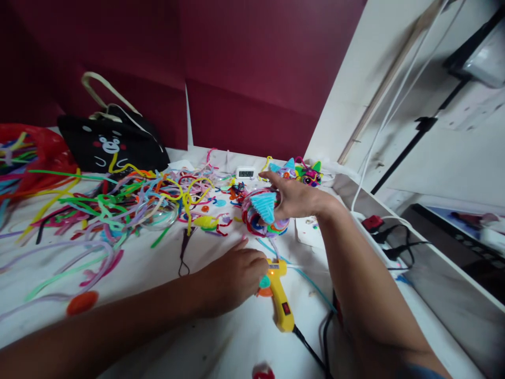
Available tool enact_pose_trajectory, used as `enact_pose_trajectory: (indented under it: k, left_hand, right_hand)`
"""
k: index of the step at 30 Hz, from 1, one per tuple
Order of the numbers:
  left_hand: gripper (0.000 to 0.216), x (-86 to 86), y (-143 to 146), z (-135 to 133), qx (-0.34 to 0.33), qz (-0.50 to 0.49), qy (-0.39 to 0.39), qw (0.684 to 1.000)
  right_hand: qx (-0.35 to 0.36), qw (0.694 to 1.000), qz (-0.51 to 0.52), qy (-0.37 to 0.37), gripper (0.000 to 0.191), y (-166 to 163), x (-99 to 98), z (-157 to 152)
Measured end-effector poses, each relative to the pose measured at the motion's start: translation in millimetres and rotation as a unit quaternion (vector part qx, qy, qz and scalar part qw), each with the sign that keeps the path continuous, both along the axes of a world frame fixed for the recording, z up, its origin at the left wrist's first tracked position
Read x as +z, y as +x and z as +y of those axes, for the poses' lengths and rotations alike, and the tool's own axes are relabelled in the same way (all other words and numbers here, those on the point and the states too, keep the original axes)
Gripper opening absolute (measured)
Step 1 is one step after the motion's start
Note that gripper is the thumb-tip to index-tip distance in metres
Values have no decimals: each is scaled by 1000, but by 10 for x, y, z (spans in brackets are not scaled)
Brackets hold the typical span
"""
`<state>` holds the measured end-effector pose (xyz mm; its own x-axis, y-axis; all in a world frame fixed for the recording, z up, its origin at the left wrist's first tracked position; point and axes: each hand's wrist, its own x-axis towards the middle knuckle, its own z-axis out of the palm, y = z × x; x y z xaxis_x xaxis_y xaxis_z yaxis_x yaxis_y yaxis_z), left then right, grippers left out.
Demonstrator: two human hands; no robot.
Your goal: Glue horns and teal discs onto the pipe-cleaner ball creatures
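My right hand (296,199) is closed around a colourful ball wrapped in pipe cleaners (260,217), with a light blue cone-shaped piece (264,206) on its front, held just above the white table (221,337). Lower down, my left hand (232,276) rests on the table with its fingers curled, pinching a small teal piece (264,282) right beside the yellow glue gun (279,292). The glue gun lies on the table with its black cord (311,347) running toward me.
A heap of loose coloured pipe cleaners (118,202) covers the left and middle of the table. A black bear-print bag (112,145) and red bag (43,150) stand at the back left. Finished cat-faced figures (302,171), a small digital clock (245,172), a power strip (374,223) at right.
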<state>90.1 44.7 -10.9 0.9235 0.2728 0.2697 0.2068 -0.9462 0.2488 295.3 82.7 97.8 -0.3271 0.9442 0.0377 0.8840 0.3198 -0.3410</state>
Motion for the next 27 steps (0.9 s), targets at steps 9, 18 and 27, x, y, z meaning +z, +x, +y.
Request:
enact_pose_trajectory:
  k: [9,18,27]
  left_hand:
    - [25,697,-422,157,52,-10,-180,982]
    - [26,614,-376,418,76,-55,-197,976]
    - [29,536,-402,588,153,-171,-272,935]
  right_hand:
    - [10,998,-18,-63,111,-84,-114,102]
    - [23,997,-12,-72,115,-171,-206,149]
    - [32,997,-26,-68,110,-152,-259,148]
